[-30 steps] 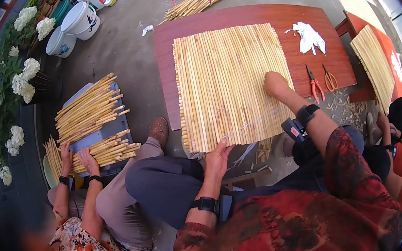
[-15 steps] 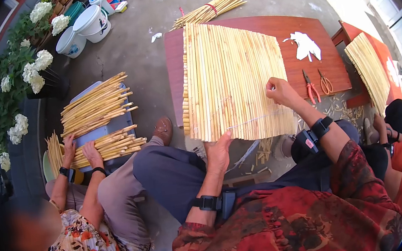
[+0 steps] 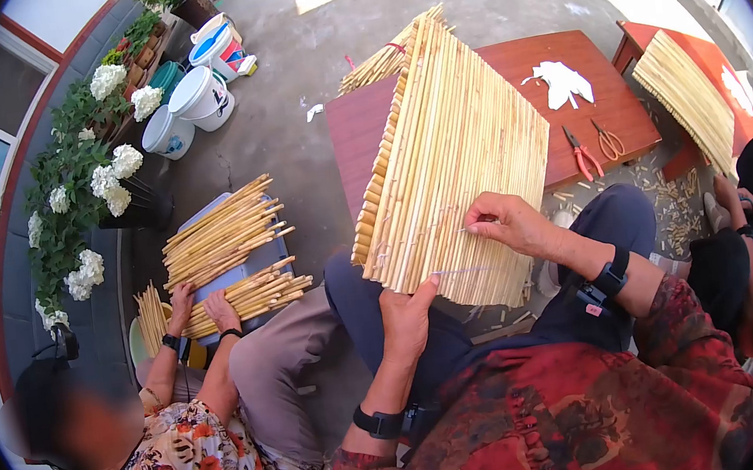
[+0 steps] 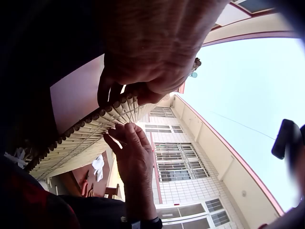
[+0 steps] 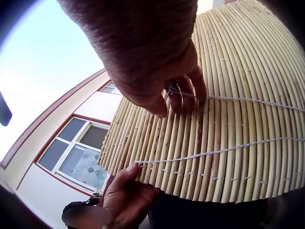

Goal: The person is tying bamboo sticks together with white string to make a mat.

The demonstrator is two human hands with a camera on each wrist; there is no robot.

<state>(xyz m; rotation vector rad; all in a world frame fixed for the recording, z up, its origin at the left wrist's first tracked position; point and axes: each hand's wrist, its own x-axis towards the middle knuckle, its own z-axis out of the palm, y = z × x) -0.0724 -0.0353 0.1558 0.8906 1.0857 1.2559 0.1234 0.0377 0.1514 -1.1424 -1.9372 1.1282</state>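
A mat of straight pale reeds or sticks (image 3: pixel 469 150) is tilted up in front of me, its left end raised off the red-brown table (image 3: pixel 366 139). My left hand (image 3: pixel 405 324) grips the near edge, fingers underneath and thumb on top against a white string (image 5: pixel 224 149). Above the mat's near part, my right hand (image 3: pixel 519 223) has its fingers bent together. In the right wrist view they pinch a second white string (image 5: pixel 248 99) that runs across the reeds. Short white stitches dot the mat near its edge.
Red-handled pliers (image 3: pixel 584 156), scissors (image 3: pixel 608 142) and a white glove or cloth (image 3: pixel 559 84) lie on the table. At left, a person's hands (image 3: pixel 199 309) rest on bundled sticks (image 3: pixel 228 238). Buckets (image 3: pixel 200 99) stand behind. Another person sits at right near another mat (image 3: pixel 686 98).
The mat has gone from lying nearly flat to tilted, its left side raised. My right hand has moved left and nearer to my left hand, which keeps its hold on the edge.
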